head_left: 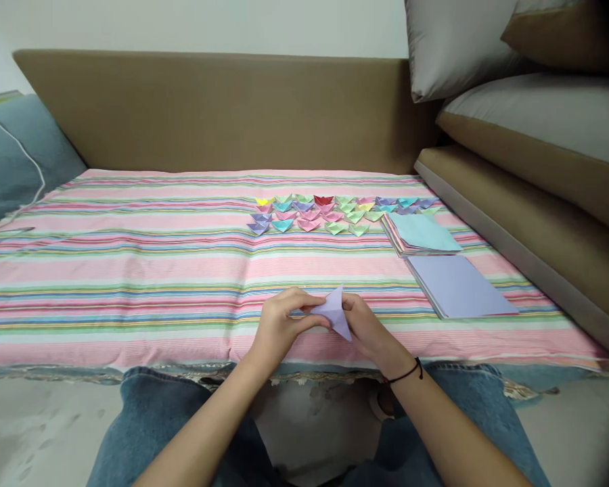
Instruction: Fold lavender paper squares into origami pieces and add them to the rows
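Observation:
A small folded lilac paper piece point(335, 312) is held up just above the near edge of the striped cloth point(157, 270). My left hand point(279, 321) pinches its left side with closed fingers. My right hand point(368, 328), with a black band at the wrist, grips its right side, fingers curled. Farther back lie several rows of small folded paper shapes point(335, 213) in many colours.
A stack of lilac square sheets point(459, 284) lies right of my hands, and a stack with a light blue sheet on top point(421, 233) sits behind it. Brown and grey cushions point(538, 135) rise at the right. A grey pillow with a white cable point(15, 155) lies far left.

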The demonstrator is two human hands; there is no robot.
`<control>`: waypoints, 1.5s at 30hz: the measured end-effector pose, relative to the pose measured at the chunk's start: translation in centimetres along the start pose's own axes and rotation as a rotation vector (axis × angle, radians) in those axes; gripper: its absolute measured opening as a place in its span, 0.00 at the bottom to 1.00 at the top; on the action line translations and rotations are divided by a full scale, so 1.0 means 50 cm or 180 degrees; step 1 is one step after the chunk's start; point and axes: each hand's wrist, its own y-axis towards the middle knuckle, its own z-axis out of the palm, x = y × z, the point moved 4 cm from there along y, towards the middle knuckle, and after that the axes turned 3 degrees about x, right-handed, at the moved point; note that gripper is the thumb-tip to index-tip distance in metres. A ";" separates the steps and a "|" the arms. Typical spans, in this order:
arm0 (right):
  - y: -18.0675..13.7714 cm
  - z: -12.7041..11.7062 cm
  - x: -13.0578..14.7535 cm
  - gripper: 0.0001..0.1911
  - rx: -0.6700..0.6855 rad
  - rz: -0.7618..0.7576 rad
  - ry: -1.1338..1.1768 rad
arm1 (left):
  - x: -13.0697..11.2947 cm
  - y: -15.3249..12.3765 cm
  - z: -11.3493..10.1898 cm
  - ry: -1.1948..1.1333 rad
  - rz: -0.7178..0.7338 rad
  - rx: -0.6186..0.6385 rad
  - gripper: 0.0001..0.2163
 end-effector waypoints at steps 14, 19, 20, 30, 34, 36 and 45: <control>-0.008 0.007 0.009 0.11 0.0123 0.0173 0.0194 | 0.017 -0.006 -0.003 -0.0513 -0.0873 -0.0591 0.07; -0.004 -0.007 0.019 0.16 -0.0357 -0.0445 0.0205 | 0.042 -0.010 0.002 -0.1412 -0.1641 -0.0892 0.12; -0.005 -0.010 0.022 0.15 -0.0464 -0.0577 0.0093 | 0.045 -0.011 0.004 -0.1579 -0.1769 -0.0914 0.12; -0.010 -0.018 0.034 0.08 -0.0658 -0.0854 -0.0557 | 0.040 -0.004 0.017 -0.1697 -0.1413 -0.0378 0.17; -0.008 -0.024 0.028 0.10 -0.0583 -0.0715 -0.0612 | 0.035 0.006 0.003 -0.1081 -0.1154 -0.0059 0.08; -0.009 -0.025 0.027 0.11 -0.0596 -0.0712 -0.0679 | 0.037 0.004 -0.001 -0.1032 -0.1244 -0.0032 0.07; -0.016 -0.024 0.028 0.13 -0.0761 -0.0764 -0.0731 | 0.041 -0.009 0.005 -0.1364 -0.1849 -0.0354 0.11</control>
